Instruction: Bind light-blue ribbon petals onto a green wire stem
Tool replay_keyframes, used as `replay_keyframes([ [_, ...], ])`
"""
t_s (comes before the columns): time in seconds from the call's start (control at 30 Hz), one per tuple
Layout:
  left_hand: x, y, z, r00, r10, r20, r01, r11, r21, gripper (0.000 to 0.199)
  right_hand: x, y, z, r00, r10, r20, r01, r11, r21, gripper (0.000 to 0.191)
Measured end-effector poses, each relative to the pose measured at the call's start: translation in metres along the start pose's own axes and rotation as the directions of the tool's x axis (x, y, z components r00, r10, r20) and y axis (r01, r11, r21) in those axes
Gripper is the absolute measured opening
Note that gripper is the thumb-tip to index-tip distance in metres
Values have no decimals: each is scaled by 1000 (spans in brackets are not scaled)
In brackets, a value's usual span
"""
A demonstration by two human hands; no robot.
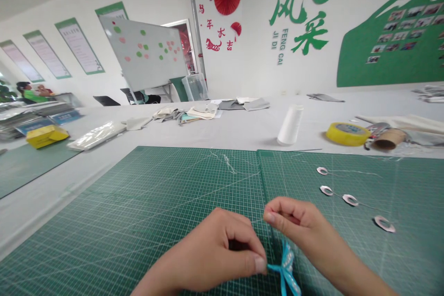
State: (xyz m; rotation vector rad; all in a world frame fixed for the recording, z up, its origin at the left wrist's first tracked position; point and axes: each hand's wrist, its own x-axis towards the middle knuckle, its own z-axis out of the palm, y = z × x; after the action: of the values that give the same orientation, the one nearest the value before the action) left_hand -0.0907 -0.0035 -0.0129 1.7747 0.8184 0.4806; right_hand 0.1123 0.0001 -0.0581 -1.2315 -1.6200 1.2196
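My left hand (215, 252) rests low on the green cutting mat (138, 203), its thumb and forefinger pinching the end of a blue ribbon (286, 270). The ribbon is tied in a bow or knot, and its lower part runs off the bottom edge of the view. My right hand (298, 224) sits just above the ribbon, with finger and thumb pinched on a thin pale thread (258, 221). To the right of it, several small pinkish-white rings (350, 200) lie on the mat, joined by fine threads.
Past the mat stand a white thread cone (290, 125), yellow tape (348, 133) and a cardboard tube (390, 139). Fabric pieces (185, 113) lie on the grey table, with a yellow box (46, 136) at left. A person (33, 93) sits far left.
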Motion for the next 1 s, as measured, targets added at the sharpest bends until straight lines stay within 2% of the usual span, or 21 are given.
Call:
replay_keyframes([
  [0.07,0,1,3,1000,12,-1,-12,990,139,15,-2,-5,-3,1000,-13,-7,13,1000,-8,27],
  [0.23,1,1,9,996,17,-90,21,914,406,19,-14,-21,-5,1000,-21,-18,20,998,-68,28],
  [0.4,5,-5,10,973,40,-229,77,876,477,21,-28,-30,1,984,-174,-29,161,954,-253,28],
  [0.5,7,-8,9,934,47,-354,124,887,445,21,-32,-30,5,962,-271,-28,247,910,-332,26],
  [0.6,8,-9,6,897,66,-437,122,914,388,21,-32,-28,8,955,-296,-3,275,890,-363,24],
  [0.83,8,-11,2,851,9,-525,99,979,177,21,-29,-23,14,965,-264,-3,244,894,-376,25],
  [1.0,9,-11,-1,852,-80,-518,75,997,-29,21,-26,-20,15,991,-131,-17,119,939,-322,27],
])
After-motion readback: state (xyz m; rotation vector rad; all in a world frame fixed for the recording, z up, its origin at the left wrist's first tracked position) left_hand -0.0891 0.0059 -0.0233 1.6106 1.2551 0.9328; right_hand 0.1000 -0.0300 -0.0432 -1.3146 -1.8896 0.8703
